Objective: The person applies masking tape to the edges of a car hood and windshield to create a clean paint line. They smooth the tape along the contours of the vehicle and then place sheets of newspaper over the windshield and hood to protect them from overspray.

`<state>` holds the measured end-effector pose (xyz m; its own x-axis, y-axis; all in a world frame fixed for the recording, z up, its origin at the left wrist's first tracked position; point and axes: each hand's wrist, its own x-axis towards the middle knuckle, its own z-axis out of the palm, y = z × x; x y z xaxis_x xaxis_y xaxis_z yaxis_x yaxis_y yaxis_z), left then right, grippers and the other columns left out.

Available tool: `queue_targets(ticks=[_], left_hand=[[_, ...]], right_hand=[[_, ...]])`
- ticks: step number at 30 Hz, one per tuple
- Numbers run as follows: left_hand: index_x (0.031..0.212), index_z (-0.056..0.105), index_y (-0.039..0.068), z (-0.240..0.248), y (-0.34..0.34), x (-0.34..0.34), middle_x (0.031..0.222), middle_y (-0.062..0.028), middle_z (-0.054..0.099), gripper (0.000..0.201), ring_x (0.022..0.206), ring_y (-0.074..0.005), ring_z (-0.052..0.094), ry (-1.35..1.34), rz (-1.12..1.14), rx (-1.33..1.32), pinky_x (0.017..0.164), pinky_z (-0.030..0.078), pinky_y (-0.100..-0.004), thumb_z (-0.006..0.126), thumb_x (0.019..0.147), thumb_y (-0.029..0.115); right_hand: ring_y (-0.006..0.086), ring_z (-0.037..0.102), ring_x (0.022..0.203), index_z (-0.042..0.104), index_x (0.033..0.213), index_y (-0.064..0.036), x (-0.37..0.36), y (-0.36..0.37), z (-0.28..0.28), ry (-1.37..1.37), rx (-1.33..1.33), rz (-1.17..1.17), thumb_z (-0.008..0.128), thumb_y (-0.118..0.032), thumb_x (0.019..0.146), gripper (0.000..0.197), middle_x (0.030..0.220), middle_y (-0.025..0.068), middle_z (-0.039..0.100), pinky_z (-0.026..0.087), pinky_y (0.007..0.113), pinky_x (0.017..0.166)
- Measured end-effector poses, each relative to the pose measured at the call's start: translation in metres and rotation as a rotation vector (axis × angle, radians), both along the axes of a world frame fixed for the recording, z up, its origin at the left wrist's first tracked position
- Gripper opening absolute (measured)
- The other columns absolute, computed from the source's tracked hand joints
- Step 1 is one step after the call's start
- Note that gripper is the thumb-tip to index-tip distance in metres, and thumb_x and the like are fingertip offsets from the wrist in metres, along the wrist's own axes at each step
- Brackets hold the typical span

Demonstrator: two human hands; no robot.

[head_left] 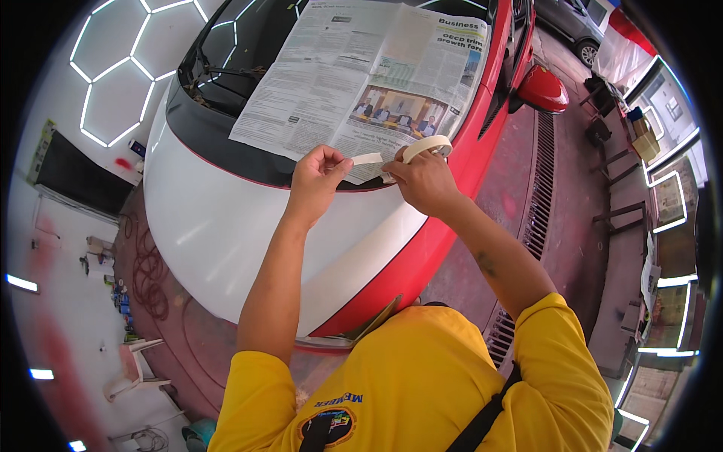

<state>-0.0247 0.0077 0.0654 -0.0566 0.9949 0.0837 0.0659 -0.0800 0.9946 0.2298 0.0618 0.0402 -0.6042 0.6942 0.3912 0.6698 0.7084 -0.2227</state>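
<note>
My right hand (423, 179) grips a roll of cream masking tape (427, 146) over the lower edge of a newspaper sheet (361, 71). My left hand (316, 179) pinches the free end of the tape strip (367, 159), pulled a short way off the roll. Both hands hover above the car bonnet (226, 226), which is white with a red side. The newspaper lies spread over the car's windscreen (248, 38).
A red wing mirror (542, 90) sticks out at the right. A floor drain grate (538, 203) runs along the car's right side. Coiled red hose (151, 279), small bottles and a white plastic chair (135, 369) lie on the floor at left. Another car (576, 22) stands behind.
</note>
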Motion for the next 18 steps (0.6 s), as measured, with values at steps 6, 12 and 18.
queue_targets(ticks=[6,12,18], left_hand=[[0.106,0.069,0.007,-0.049,0.011,-0.01,0.097,0.0053,0.064,0.01,0.091,-0.0045,0.053,-0.005,-0.041,-0.07,0.083,0.044,-0.0236,0.076,0.106,0.014],[0.105,0.073,0.005,-0.054,0.008,-0.005,0.096,0.0038,0.064,0.013,0.089,-0.0065,0.053,0.14,-0.085,-0.032,0.081,0.045,-0.0247,0.078,0.105,0.017],[0.105,0.075,0.001,-0.057,0.01,0.007,0.088,0.0007,0.07,0.019,0.077,-0.0083,0.056,0.128,-0.02,-0.047,0.071,0.046,-0.0275,0.079,0.103,0.019]], right_hand=[[0.0306,0.074,0.108,0.084,0.116,-0.0181,-0.006,0.001,-0.018,-0.092,-0.048,-0.037,0.067,-0.018,0.101,0.023,0.116,0.0052,0.077,0.056,0.047,0.096],[0.0336,0.069,0.12,0.085,0.117,-0.0122,0.0,0.007,-0.008,-0.019,-0.213,-0.022,0.067,-0.036,0.101,0.034,0.124,0.0123,0.075,0.053,0.052,0.103],[0.0351,0.073,0.108,0.084,0.108,-0.0099,-0.011,0.017,0.007,-0.035,-0.36,-0.06,0.067,-0.04,0.104,0.035,0.111,0.0133,0.079,0.055,0.053,0.096]])
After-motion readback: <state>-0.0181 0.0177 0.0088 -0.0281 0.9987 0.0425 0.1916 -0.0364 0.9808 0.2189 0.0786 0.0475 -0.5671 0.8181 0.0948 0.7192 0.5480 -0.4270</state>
